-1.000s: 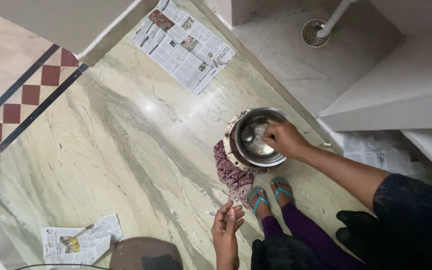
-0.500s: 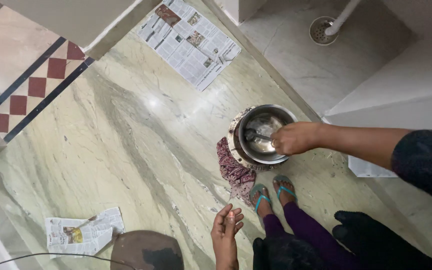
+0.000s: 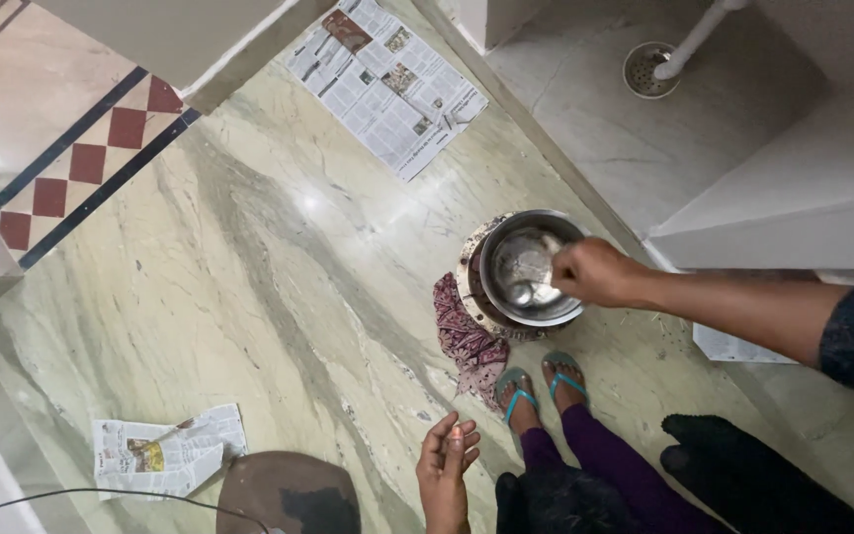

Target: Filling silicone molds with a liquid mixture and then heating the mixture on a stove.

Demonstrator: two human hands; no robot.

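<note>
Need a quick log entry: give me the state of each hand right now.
Left hand: open, palm up, holding nothing.
Right hand: closed at the rim of the steel bowl; what its grip holds cannot be told.

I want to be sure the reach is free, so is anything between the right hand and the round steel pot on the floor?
Nothing visible stands between them. The right hand is already at the rim of the round steel pot, fist closed over what looks like a utensil inside. The patterned cloth lies beside the pot; the left hand hangs apart, empty.
</note>
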